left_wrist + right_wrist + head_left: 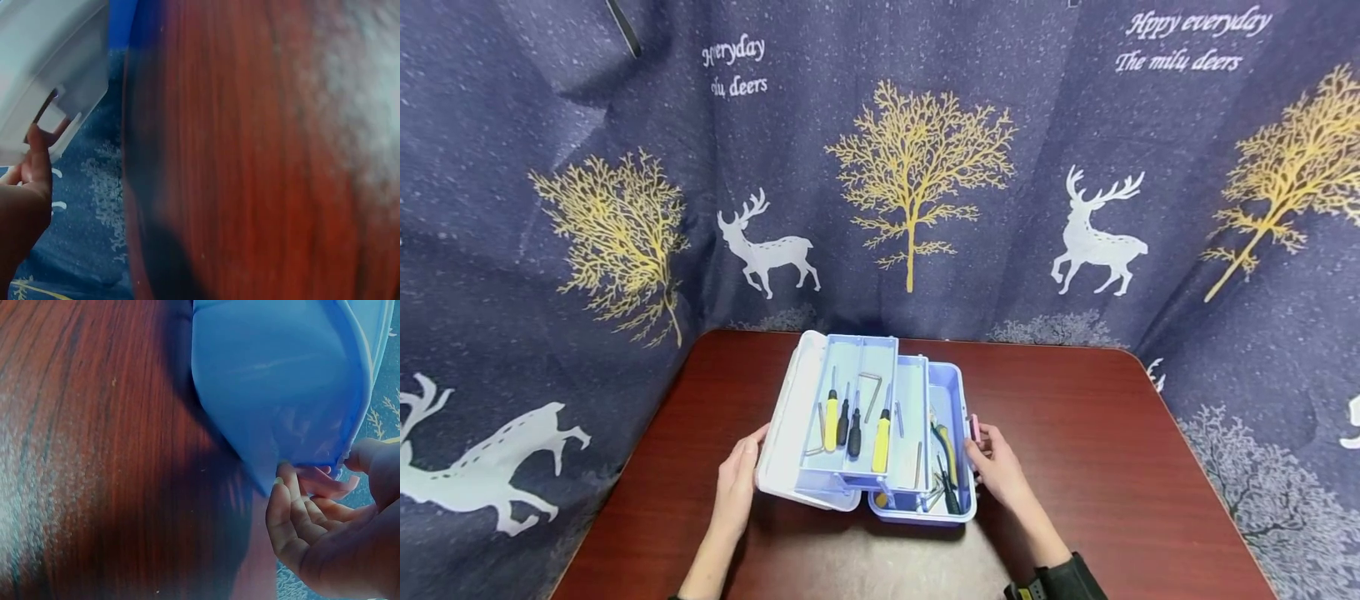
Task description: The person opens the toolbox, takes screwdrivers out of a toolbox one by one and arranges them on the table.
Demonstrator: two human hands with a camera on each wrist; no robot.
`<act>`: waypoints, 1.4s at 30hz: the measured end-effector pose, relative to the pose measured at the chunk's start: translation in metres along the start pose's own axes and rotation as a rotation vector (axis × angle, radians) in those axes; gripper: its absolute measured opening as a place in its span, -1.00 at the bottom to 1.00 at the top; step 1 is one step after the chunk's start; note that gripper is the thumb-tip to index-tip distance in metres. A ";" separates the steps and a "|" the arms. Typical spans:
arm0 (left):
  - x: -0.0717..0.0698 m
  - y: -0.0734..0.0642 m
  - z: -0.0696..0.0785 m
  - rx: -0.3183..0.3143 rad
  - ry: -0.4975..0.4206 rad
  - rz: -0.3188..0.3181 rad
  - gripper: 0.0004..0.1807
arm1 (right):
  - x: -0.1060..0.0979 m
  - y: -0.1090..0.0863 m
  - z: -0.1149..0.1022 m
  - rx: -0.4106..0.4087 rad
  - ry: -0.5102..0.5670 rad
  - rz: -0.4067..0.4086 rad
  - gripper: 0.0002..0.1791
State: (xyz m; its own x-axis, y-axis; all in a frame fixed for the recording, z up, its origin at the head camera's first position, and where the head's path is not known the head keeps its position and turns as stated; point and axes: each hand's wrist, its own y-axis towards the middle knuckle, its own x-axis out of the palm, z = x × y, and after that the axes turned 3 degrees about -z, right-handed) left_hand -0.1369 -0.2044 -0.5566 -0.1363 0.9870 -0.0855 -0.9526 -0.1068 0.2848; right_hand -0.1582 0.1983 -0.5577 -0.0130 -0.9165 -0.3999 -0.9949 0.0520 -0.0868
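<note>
A blue toolbox [917,518] stands unfolded on the table, its white lid [784,421] swung to the left. My left hand [737,473] grips the lid's outer edge, thumb beside a slot in the left wrist view. At the opposite side, my right hand [1000,468] holds the box wall by the pink latch [322,482], thumb on the rim and fingers curled below. The raised upper tray [842,350] carries yellow-handled screwdrivers [831,423], black-handled screwdrivers [854,433] and hex keys [871,396]. Pliers [950,457] lie in the bottom compartment, partly hidden by the lower tray [912,375].
The reddish-brown wooden table [1112,467] extends on both sides of the box. Behind it and at its sides hangs a dark blue curtain [865,250] printed with deer and trees. The box stands near the table's back edge.
</note>
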 end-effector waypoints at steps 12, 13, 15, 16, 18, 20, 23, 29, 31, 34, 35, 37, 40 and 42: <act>-0.012 0.005 -0.007 -0.318 0.055 -0.021 -0.53 | 0.002 -0.002 0.001 0.001 -0.009 0.016 -0.52; -0.013 0.005 -0.009 -0.329 0.062 -0.027 -0.53 | 0.002 -0.002 0.001 0.004 -0.010 0.017 -0.52; -0.015 0.005 -0.012 -0.333 0.097 -0.045 -0.53 | 0.002 -0.002 0.000 0.006 -0.013 0.016 -0.52; -0.015 0.005 -0.013 -0.328 0.122 -0.058 -0.54 | 0.002 -0.002 0.000 0.008 -0.017 0.015 -0.51; -0.016 0.004 -0.016 -0.304 0.194 -0.088 -0.56 | 0.001 -0.002 0.000 0.009 -0.024 0.016 -0.52; -0.016 0.003 -0.020 -0.271 0.276 -0.114 -0.60 | 0.001 -0.003 0.000 0.011 -0.029 0.018 -0.52; -0.017 0.001 -0.024 -0.249 0.380 -0.155 -0.63 | 0.002 -0.004 0.000 0.008 -0.030 0.016 -0.52; -0.020 -0.002 -0.026 -0.195 0.504 -0.208 -0.62 | 0.003 -0.004 0.000 0.011 -0.025 -0.006 -0.51; -0.020 0.001 -0.024 -0.153 0.538 -0.218 -0.61 | 0.002 -0.003 0.000 0.012 -0.024 -0.003 -0.51; -0.018 0.006 -0.020 -0.132 0.567 -0.251 -0.60 | 0.001 -0.002 0.000 0.004 -0.026 0.006 -0.52; -0.018 0.008 -0.018 -0.137 0.572 -0.266 -0.60 | 0.000 -0.001 -0.001 0.004 -0.027 0.008 -0.52; -0.017 0.012 -0.014 -0.149 0.583 -0.296 -0.61 | -0.002 0.000 0.000 0.000 -0.031 0.007 -0.52; -0.014 0.016 -0.007 -0.161 0.595 -0.338 -0.68 | -0.005 0.000 -0.001 0.005 -0.032 0.004 -0.51; -0.013 0.017 -0.003 -0.166 0.599 -0.364 -0.71 | -0.006 0.000 0.000 0.010 -0.032 0.000 -0.51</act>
State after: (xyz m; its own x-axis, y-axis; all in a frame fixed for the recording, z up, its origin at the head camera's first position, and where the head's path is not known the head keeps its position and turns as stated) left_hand -0.1525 -0.2191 -0.5531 0.1168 0.7330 -0.6702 -0.9883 0.1521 -0.0059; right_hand -0.1580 0.2037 -0.5550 -0.0098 -0.9031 -0.4293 -0.9938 0.0564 -0.0961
